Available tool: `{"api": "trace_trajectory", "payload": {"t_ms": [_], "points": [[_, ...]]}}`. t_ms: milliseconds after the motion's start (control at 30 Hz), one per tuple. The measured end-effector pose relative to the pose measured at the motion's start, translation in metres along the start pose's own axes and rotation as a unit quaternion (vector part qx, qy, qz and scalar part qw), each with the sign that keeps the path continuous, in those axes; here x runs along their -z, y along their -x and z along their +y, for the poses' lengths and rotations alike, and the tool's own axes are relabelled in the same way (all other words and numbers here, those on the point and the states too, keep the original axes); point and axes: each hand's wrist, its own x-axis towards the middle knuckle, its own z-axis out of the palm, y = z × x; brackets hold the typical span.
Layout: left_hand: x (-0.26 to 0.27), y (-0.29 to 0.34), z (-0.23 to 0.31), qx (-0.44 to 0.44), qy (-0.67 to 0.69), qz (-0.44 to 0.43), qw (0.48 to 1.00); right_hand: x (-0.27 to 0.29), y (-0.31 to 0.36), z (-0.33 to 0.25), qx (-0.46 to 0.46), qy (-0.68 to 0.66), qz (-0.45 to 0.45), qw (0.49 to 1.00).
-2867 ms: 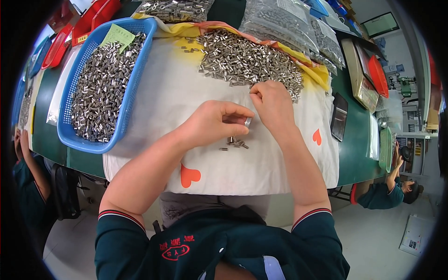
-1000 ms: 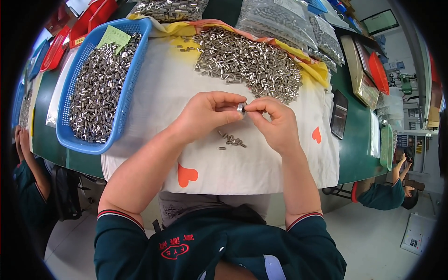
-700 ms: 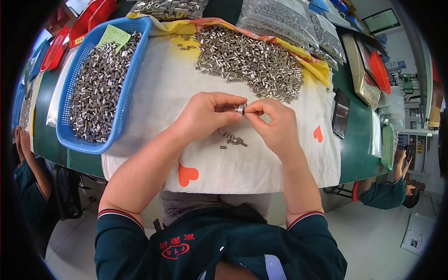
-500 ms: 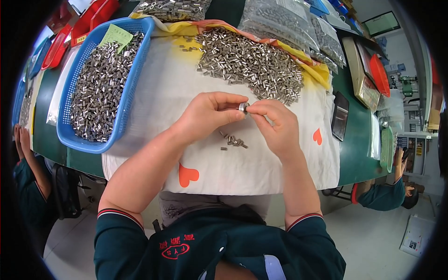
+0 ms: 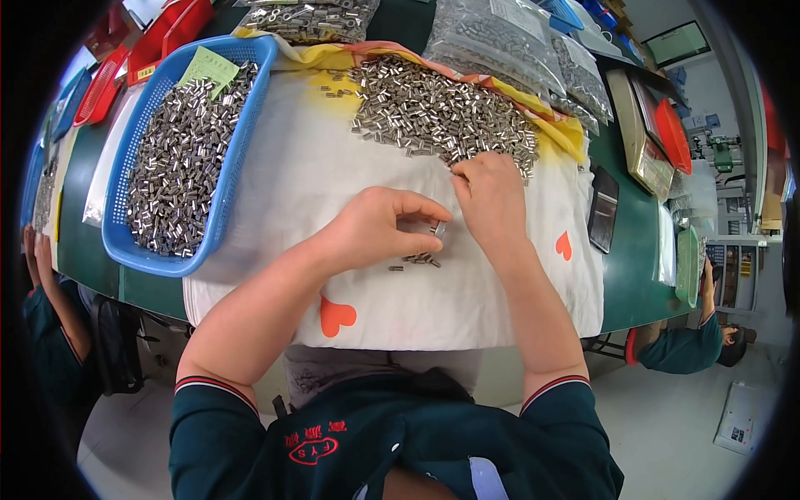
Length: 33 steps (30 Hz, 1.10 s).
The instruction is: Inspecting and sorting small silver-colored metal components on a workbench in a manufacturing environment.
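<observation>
My left hand (image 5: 375, 223) pinches a small silver metal ring (image 5: 439, 228) between thumb and forefinger, above the white cloth (image 5: 292, 192). Just below its fingertips lie several loose short metal sleeves (image 5: 422, 261), partly covered by the thumb. My right hand (image 5: 493, 200) is at the near edge of a broad pile of such sleeves (image 5: 442, 104), its fingertips pressed together. Whatever lies between those fingertips is too small to make out.
On the left stands a blue plastic basket (image 5: 117, 208) full of metal sleeves, with a yellow-green slip (image 5: 208, 70). Clear bags of parts (image 5: 492, 37) lie behind the pile. A dark phone-like device (image 5: 603, 208) rests at right. Co-workers (image 5: 679, 346) sit on both sides.
My right hand has left the ring and moved forward to the pile's edge. My left hand has come slightly nearer to me, still holding the ring.
</observation>
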Motion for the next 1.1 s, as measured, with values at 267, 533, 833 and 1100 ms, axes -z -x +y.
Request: {"api": "trace_trajectory", "payload": {"t_ms": [267, 533, 833, 1100], "points": [[0.006, -0.007, -0.014, -0.018, 0.146, 0.057, 0.987, 0.007, -0.003, -0.007, -0.059, -0.142, -0.021, 0.988], [0.006, -0.007, -0.01, -0.008, 0.183, 0.064, 0.981, 0.033, 0.017, -0.023, -0.123, -0.447, -0.084, 0.882], [0.004, -0.006, -0.01, -0.004, 0.092, 0.095, 0.991, 0.031, 0.019, -0.026, 0.02, -0.243, -0.005, 0.97], [0.0, -0.003, -0.01, 0.01, 0.103, 0.033, 0.994, 0.035, 0.015, -0.004, -0.194, -0.4, -0.153, 0.882]]}}
